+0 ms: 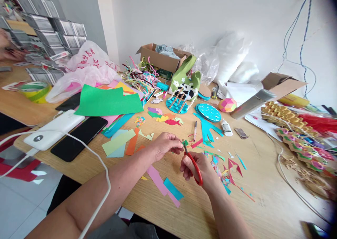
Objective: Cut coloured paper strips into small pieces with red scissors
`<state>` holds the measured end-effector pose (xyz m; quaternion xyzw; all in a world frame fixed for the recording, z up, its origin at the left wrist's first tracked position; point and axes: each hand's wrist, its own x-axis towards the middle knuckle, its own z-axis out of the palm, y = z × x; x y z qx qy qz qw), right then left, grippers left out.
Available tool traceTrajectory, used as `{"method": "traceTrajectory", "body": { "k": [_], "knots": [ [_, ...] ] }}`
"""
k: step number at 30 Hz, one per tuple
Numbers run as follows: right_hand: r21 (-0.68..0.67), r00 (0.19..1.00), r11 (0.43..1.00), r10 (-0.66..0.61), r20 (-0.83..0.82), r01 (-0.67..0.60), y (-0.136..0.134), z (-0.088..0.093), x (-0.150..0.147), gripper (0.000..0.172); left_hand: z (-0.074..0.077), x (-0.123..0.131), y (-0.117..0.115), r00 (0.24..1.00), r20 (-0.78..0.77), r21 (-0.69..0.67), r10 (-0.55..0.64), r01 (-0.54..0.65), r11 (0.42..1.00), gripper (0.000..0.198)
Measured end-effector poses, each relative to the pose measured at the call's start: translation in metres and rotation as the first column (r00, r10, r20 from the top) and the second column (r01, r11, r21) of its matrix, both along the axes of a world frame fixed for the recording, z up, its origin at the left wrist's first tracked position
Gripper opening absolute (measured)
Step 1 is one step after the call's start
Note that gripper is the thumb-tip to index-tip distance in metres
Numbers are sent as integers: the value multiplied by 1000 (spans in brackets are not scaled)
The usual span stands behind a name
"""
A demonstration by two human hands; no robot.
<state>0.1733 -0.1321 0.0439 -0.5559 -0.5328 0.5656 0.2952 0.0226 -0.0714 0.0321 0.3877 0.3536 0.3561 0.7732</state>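
My right hand (196, 167) is closed around red-handled scissors (198, 173), whose dark blades point up and away from me. My left hand (168, 146) is pinched just left of the blades. A small piece of green paper (186, 143) shows at its fingertips, by the scissor tips; the blades partly cover it. Beyond the hands lie several colourful paper fish (164, 118) and a pen (195, 128). Below them are a pink paper strip (158, 179) and a blue paper strip (173, 188). Paper scraps (223, 172) are scattered right of my right hand.
Left stand a white power bank (52, 130), a black phone (79, 139) and a green sheet (107, 100). Farther back are a green panda bag (185, 81), blue discs (209, 112) and a cardboard box (163, 58). A grey flask (252, 104) is at right. A white cable (105, 183) crosses my left forearm.
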Motion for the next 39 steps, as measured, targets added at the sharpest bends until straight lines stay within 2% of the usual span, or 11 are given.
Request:
{"method": "traceTrajectory", "body": {
  "k": [14, 30, 39],
  "knots": [
    [2, 1000, 1000, -6, 22, 6, 0, -1, 0, 39, 1, -1, 0, 999, -16, -5, -31, 30, 1000, 16],
    [1, 1000, 1000, 12, 23, -12, 0, -1, 1, 39, 2, -1, -1, 1000, -27, 20, -7, 7, 1000, 14],
    [-6, 999, 1000, -7, 38, 7, 0, -1, 2, 39, 0, -1, 0, 1000, 1, -10, -17, 17, 1000, 16]
  ]
}}
